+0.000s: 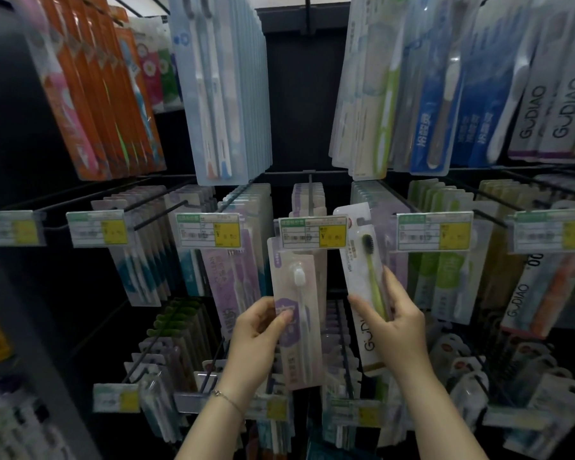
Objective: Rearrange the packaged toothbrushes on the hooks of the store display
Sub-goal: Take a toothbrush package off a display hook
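My left hand (258, 333) grips a pale pink-and-purple pack with a white toothbrush (297, 293), held upright just below the centre price tag (313, 233). My right hand (395, 322) holds a clear white pack with a green, black-bristled toothbrush (362, 270), tilted slightly left; its hang tab rises beside that tag. Behind the tag, more pale purple packs (307, 195) hang on the centre hook (310, 190). Whether the pink pack's top is on the hook is hidden by the tag.
Rows of packaged toothbrushes hang on black hooks all around: orange packs (97, 94) upper left, blue packs (226, 88) above centre, green-and-white packs (445, 260) to the right. Lower hooks with more packs (180, 360) jut toward me beneath my wrists.
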